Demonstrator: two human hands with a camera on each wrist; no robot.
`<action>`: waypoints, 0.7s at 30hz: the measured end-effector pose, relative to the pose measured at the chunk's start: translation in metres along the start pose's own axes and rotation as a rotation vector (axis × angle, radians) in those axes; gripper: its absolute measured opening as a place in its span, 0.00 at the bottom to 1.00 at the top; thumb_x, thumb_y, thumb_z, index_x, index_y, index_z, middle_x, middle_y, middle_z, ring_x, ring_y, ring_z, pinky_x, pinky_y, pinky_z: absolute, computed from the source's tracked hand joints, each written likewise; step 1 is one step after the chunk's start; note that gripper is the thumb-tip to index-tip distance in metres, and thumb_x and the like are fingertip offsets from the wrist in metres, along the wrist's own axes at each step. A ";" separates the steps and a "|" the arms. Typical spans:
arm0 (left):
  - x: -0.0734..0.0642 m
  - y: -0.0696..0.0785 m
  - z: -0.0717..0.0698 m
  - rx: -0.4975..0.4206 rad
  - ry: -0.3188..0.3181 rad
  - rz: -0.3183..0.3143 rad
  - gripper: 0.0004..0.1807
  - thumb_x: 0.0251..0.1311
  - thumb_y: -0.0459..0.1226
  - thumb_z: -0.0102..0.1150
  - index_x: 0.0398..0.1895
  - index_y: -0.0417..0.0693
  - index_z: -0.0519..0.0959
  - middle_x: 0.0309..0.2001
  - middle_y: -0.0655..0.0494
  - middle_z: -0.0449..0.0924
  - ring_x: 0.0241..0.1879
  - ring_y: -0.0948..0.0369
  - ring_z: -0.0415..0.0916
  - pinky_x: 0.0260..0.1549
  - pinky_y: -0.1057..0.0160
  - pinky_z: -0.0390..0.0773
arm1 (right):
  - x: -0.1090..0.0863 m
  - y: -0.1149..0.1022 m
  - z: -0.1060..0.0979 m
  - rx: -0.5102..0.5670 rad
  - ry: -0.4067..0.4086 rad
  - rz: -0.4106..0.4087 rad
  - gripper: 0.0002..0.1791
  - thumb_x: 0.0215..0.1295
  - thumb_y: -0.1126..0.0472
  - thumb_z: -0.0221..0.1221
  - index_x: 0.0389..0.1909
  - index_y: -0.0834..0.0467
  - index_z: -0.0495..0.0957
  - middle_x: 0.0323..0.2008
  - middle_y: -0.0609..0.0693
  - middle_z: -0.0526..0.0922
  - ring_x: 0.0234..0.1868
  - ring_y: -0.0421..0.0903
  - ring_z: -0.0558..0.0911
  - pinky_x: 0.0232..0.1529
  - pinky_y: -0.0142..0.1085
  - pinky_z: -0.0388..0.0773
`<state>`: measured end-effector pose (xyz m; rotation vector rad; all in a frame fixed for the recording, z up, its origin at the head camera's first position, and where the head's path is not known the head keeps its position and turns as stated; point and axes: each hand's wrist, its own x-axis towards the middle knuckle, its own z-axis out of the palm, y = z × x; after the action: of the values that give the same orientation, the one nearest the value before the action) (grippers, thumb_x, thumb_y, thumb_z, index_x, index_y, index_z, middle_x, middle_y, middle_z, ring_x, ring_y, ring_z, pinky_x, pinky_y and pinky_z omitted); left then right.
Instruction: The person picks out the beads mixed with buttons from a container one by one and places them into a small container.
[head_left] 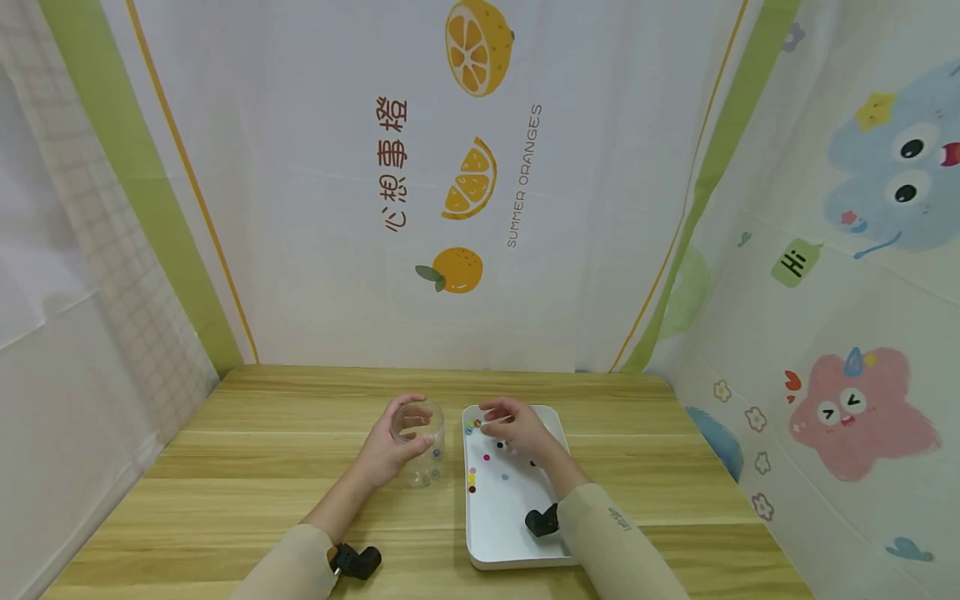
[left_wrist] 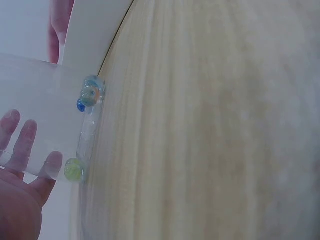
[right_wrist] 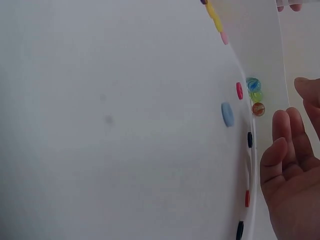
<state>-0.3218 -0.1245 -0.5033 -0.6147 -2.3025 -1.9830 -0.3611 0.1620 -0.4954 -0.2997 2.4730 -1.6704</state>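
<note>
My left hand (head_left: 381, 450) grips a clear plastic jar (head_left: 422, 458) around its side, beside the tray. Several glass marbles (left_wrist: 90, 95) lie at the jar's bottom, and a green one (left_wrist: 73, 170) sits apart from them. Over the far part of a white tray (head_left: 502, 529) is my right hand (head_left: 525, 432), its fingers loosely bent with nothing seen between them. Close to those fingertips, a blue marble (right_wrist: 253, 84), a green marble (right_wrist: 255, 96) and a reddish-brown marble (right_wrist: 258, 109) cluster at the tray's far left corner.
Several flat buttons are scattered in the tray, among them a light blue button (right_wrist: 227, 114), a pink-red button (right_wrist: 239, 90) and a black button (right_wrist: 250, 140). Yellow buttons (head_left: 472, 480) line the left wall. Beneath everything is a wooden table (head_left: 247, 500), with a printed curtain (head_left: 322, 250) behind it.
</note>
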 end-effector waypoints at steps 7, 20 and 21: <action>-0.001 0.000 0.000 -0.003 0.009 -0.011 0.39 0.65 0.32 0.71 0.78 0.45 0.65 0.67 0.34 0.79 0.69 0.42 0.76 0.72 0.35 0.72 | 0.002 0.002 0.007 -0.023 -0.014 -0.015 0.21 0.70 0.63 0.71 0.63 0.55 0.85 0.52 0.55 0.87 0.44 0.44 0.81 0.35 0.33 0.78; 0.000 -0.001 0.000 -0.012 -0.001 -0.007 0.40 0.65 0.34 0.71 0.78 0.43 0.64 0.68 0.32 0.77 0.70 0.39 0.75 0.72 0.32 0.71 | 0.007 0.007 0.018 -0.082 -0.021 0.026 0.17 0.72 0.63 0.71 0.59 0.54 0.86 0.47 0.51 0.85 0.44 0.45 0.81 0.41 0.31 0.79; 0.000 0.000 0.000 -0.011 -0.001 -0.009 0.40 0.65 0.34 0.71 0.78 0.44 0.64 0.68 0.32 0.77 0.70 0.40 0.75 0.73 0.33 0.71 | 0.007 0.007 0.019 -0.091 -0.020 0.021 0.17 0.71 0.64 0.71 0.59 0.54 0.86 0.46 0.51 0.85 0.44 0.45 0.81 0.41 0.31 0.80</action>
<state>-0.3214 -0.1244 -0.5039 -0.6079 -2.3004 -2.0011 -0.3646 0.1459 -0.5086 -0.2991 2.5332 -1.5415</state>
